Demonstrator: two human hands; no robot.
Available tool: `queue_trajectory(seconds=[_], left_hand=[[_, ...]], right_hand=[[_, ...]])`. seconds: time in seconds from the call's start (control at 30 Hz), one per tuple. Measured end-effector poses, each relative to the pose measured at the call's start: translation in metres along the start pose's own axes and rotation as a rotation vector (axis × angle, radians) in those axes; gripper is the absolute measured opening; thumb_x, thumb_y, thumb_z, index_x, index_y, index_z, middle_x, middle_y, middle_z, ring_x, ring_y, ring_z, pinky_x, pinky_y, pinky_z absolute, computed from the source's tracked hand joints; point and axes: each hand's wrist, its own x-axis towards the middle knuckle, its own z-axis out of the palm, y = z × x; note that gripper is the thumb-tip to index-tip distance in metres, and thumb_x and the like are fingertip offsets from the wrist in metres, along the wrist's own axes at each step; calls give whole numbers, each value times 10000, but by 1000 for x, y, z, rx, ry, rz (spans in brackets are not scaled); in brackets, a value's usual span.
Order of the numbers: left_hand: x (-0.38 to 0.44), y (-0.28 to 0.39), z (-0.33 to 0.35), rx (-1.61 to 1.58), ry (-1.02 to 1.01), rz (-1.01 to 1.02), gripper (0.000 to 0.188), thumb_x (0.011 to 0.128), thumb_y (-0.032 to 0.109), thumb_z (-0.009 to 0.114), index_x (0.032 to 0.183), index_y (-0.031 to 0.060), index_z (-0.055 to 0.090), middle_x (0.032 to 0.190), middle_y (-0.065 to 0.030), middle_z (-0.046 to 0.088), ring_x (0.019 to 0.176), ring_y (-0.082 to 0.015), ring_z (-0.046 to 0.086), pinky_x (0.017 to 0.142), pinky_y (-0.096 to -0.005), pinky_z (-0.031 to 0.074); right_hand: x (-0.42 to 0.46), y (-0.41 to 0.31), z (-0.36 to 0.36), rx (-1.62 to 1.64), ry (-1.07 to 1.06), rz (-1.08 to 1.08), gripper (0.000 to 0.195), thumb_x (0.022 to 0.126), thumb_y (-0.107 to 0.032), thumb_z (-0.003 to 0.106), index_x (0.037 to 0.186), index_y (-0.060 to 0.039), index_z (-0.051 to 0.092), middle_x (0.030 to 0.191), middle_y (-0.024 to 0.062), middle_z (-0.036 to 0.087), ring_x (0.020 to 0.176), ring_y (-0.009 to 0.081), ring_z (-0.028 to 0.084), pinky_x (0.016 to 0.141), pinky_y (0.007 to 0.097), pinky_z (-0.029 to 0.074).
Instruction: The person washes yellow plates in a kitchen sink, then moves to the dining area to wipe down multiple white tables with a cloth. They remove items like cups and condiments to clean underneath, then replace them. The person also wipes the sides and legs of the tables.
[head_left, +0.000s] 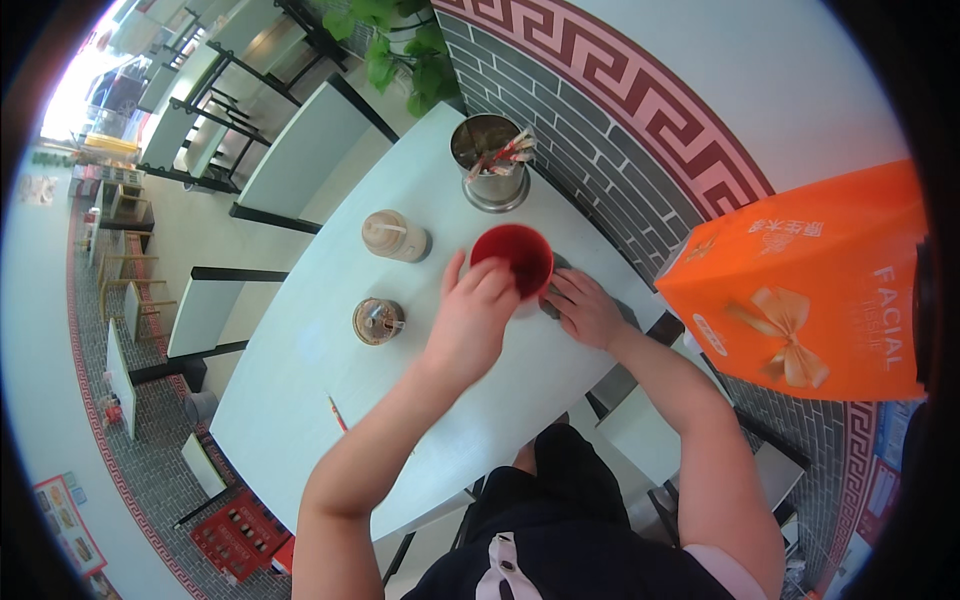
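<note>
A red round cup (517, 251) stands near the wall side of the white table (300, 375). My left hand (480, 307) reaches over its rim, the fingertips inside; whether they hold anything is hidden. My right hand (585, 307) rests against the cup's outer side, near the table's edge, fingers partly around it. Beyond the cup is a round metal container (491, 150) with several red-and-white wrapped sticks (506, 157) in it. To the left stand a beige lidded bottle (394, 236) and a clear lidded jar (379, 321) with dark contents. One thin red-and-white wrapped stick (337, 414) lies on the table.
A large orange facial tissue pack (802, 292) hangs at the right, by the grey brick-pattern wall (577, 112). A green leafy plant (405, 56) is beyond the table's far end. White benches and tables (315, 142) stand to the left, with a red crate (240, 534) at lower left.
</note>
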Motion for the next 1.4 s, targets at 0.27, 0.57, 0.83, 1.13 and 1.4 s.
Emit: queue_trajectory(seconds=[0.27,0.57,0.83,1.13,1.4], left_hand=[[-146,79,-53,-83,66,-99,164,626,3,598,785,41,618,901,-55,610,932,-217,591,1011,-501,302],[-259,123,-64,-156,130,-103,173,614,-10,618,775,53,622,889,-39,615,918,-202,597,985,-450,351],[-341,149,-84,-85,226,-228,203,595,-4,627,788,56,608,896,-49,606,926,-223,594,970,-452,365],[-406,174,-89,99,415,-710,122,671,17,654,773,49,594,888,-52,609,924,-222,589,964,-459,363],[-443,257,-101,301,618,-1190,171,666,-7,674,802,62,597,894,-52,611,934,-221,584,979,-462,348]], right_hand=[[84,19,36,-302,173,338,456,813,-212,512,1242,-62,477,1327,158,403,1263,300,342,1035,437,282],[-83,-91,18,-367,169,1052,505,842,-236,547,1268,1,415,1234,191,431,1186,342,384,951,434,373],[-215,-148,-1,177,160,890,344,763,-85,553,1106,-65,557,1048,143,556,982,314,545,847,387,445],[-82,-1,25,-141,236,451,407,815,-69,529,1208,25,485,1229,271,444,1143,400,414,973,406,355],[-118,-137,95,36,-143,-152,384,774,-54,471,1142,54,454,1306,279,356,1214,467,318,1011,551,256]])
